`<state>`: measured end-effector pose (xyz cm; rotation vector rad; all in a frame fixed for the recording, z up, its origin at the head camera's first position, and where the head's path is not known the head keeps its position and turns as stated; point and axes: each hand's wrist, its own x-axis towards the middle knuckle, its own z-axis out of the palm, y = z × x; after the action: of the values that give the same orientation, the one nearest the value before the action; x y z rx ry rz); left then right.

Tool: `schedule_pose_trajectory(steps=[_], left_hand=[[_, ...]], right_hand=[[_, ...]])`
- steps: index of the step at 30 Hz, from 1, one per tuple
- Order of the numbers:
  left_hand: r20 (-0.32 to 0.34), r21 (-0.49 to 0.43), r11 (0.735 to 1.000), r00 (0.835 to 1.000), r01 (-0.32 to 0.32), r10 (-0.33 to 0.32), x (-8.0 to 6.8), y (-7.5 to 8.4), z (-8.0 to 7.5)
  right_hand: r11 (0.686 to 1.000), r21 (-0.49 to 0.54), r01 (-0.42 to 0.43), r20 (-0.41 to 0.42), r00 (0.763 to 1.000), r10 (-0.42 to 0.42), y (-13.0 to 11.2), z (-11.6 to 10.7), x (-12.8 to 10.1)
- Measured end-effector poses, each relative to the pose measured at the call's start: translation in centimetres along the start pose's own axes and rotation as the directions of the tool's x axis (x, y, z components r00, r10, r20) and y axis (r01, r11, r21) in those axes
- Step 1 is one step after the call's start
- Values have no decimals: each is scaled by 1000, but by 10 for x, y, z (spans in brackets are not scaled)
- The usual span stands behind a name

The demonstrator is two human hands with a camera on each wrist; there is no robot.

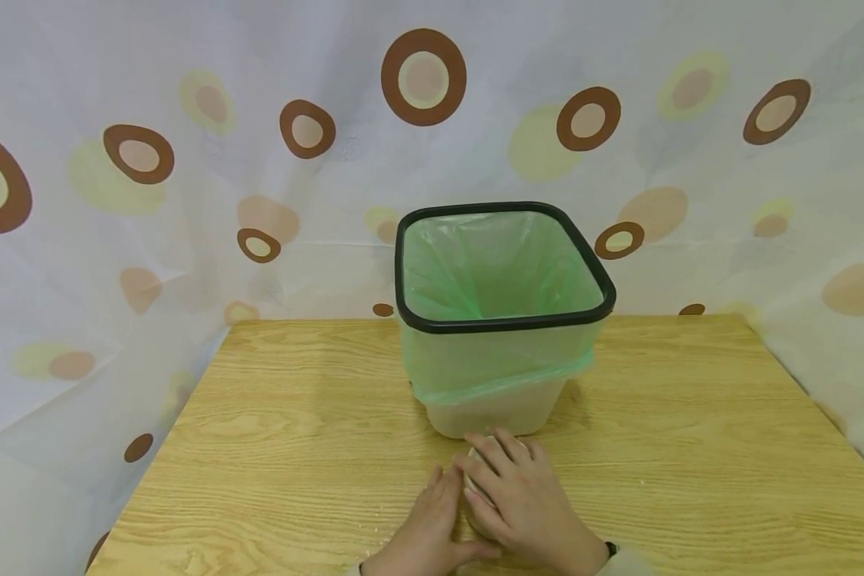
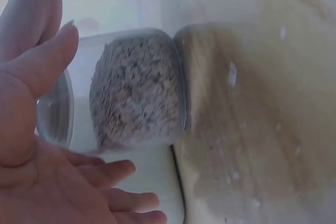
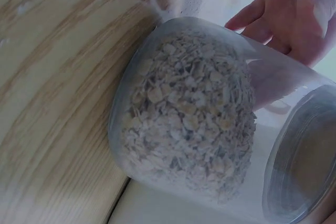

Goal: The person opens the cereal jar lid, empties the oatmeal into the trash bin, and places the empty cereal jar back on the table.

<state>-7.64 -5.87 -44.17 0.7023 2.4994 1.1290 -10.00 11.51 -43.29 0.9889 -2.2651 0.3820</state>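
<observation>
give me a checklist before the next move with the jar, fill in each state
1. Jar upright on the table: ok.
2. Flakes inside it: ok, partly filled.
3. Right hand on the jar's top: ok.
4. Top sealed: cannot tell, partly covered.
5. Left hand gripping too: not ok, fingers extended beside the jar.
6. Tabletop clean: not ok, loose bits scattered.

We see a clear jar (image 3: 261, 150) of pale flakes (image 3: 189, 119) standing on wood-grain tabletop (image 3: 58, 103). Beside it we find the left hand (image 3: 291, 17).
</observation>
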Motion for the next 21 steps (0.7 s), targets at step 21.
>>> schedule_pose_trajectory(steps=[21], left_hand=[[-263, -131, 972, 952, -193, 154, 23, -7, 18]], right_hand=[[954, 7, -300, 38, 953, 299, -31, 6, 13]])
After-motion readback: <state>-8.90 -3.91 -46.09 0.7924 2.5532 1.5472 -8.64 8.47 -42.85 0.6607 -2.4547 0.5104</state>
